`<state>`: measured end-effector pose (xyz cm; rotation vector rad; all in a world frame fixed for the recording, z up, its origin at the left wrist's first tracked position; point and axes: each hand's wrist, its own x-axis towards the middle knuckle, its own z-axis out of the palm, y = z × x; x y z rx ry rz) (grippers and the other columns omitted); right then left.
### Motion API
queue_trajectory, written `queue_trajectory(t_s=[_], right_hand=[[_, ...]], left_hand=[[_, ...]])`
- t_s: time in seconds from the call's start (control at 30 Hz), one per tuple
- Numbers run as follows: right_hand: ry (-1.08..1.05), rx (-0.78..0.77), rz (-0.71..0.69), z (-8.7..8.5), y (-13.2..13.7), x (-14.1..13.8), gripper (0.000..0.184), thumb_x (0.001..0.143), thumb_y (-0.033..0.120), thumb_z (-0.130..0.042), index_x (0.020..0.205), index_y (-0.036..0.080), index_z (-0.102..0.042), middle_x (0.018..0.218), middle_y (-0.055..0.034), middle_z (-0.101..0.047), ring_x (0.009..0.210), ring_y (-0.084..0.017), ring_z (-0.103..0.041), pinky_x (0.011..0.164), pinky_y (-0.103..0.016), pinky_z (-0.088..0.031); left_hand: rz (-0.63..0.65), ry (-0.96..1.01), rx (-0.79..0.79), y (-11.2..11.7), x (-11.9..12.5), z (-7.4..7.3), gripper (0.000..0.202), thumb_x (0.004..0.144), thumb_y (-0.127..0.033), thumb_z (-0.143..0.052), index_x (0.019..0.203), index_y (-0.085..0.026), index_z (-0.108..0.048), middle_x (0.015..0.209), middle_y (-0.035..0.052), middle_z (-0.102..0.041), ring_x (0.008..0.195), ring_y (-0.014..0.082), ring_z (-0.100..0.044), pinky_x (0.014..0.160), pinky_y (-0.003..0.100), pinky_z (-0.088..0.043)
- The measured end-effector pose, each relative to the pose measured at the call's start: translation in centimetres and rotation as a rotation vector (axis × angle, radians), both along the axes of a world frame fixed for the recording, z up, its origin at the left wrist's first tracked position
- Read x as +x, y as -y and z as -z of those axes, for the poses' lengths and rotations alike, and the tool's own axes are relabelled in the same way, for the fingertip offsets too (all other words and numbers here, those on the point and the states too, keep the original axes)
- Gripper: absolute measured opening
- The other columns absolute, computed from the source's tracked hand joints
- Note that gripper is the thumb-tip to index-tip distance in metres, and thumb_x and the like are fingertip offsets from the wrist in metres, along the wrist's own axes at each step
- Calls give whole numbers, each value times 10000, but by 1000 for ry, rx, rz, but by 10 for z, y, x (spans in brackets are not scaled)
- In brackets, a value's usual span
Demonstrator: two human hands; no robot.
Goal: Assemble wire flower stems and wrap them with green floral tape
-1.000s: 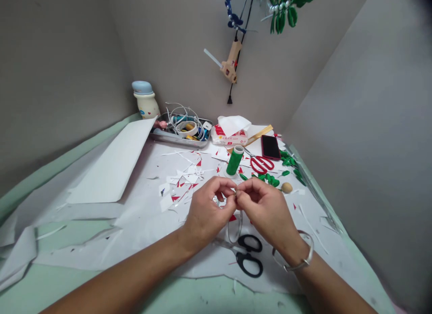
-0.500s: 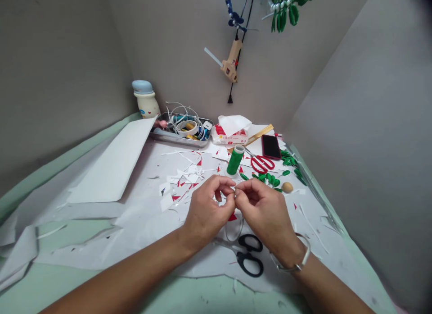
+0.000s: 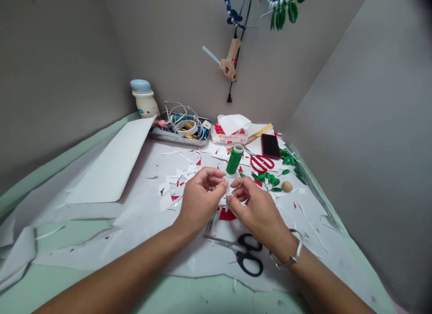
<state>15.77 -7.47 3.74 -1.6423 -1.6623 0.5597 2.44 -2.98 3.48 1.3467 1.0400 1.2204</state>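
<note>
Two bare hands meet above the middle of a desk (image 3: 202,298), seen from the wearer's head; the left hand (image 3: 202,197) has its grip closed in a pinch, thumb against fingertips, on a thin grey band (image 3: 211,224), part of which shows just below that hand, over the paper; the right hand (image 3: 253,203) is just beside it, thumb and forefinger slightly parted near something small and pale, and I cannot tell whether its grip holds any of it; a silver bracelet (image 3: 295,258) circles the right wrist.

White paper (image 3: 141,257) covers much of the pale green desk; below the hands lie scissors with black handles (image 3: 239,247), and red scraps (image 3: 227,214) lie on the paper between the hands and those scissors; beyond the hands stands an upright spool of green thread (image 3: 234,161); to its right are red-handled scissors (image 3: 258,159), a dark phone (image 3: 270,146), green leaf shapes (image 3: 263,176) and a small tan ball (image 3: 286,186).

Along the back sit a tissue pack (image 3: 232,137) and a metal tray (image 3: 182,141) holding spools and looped white cord; a cream bottle with a blue cap (image 3: 145,104) stands at the tray's left, and a large white sheet (image 3: 111,165) slants in front of it; on the wall hang a beige glue gun (image 3: 229,61), a dark blue ornament (image 3: 233,15) and a green leafy one with white beads (image 3: 282,5).
</note>
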Motion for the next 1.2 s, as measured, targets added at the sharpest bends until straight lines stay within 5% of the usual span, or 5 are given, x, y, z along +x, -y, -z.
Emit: queue_trajectory(t_s=[0.4,0.77,1.03,1.2], right_hand=[[5,-2,4,-5,1,3,104,905,239,-423,871,236,-520,711,43,-638,619,-130,-570,600,-245,-375],[-23,-69,-116,-11,-3,10,199,882,207,-394,787,215,-569,767,13,-630,728,-155,-559,686,-275,-391],[-524,-176,-173,-2,-15,27,228,819,225,-465,968,241,-636,998,0,-635,941,-182,-552,838,-316,-401],[-622,-190,-182,2,-19,34,195,804,272,-544,972,229,-632,978,-13,-625,919,-180,-560,819,-316,-424]], left_hand=[[65,226,-187,-8,-3,4,237,713,-216,-698,931,-164,-620,762,-18,-611,648,69,-528,644,193,-422],[85,203,-200,-8,-3,10,195,708,-222,-702,897,-184,-676,770,1,-623,646,78,-525,620,205,-411],[38,151,-167,-3,-2,1,161,676,-195,-714,830,-173,-674,709,-10,-623,623,82,-525,623,205,-415],[28,148,-154,-2,-2,-3,163,669,-196,-715,823,-162,-672,705,-2,-619,621,93,-521,628,223,-421]])
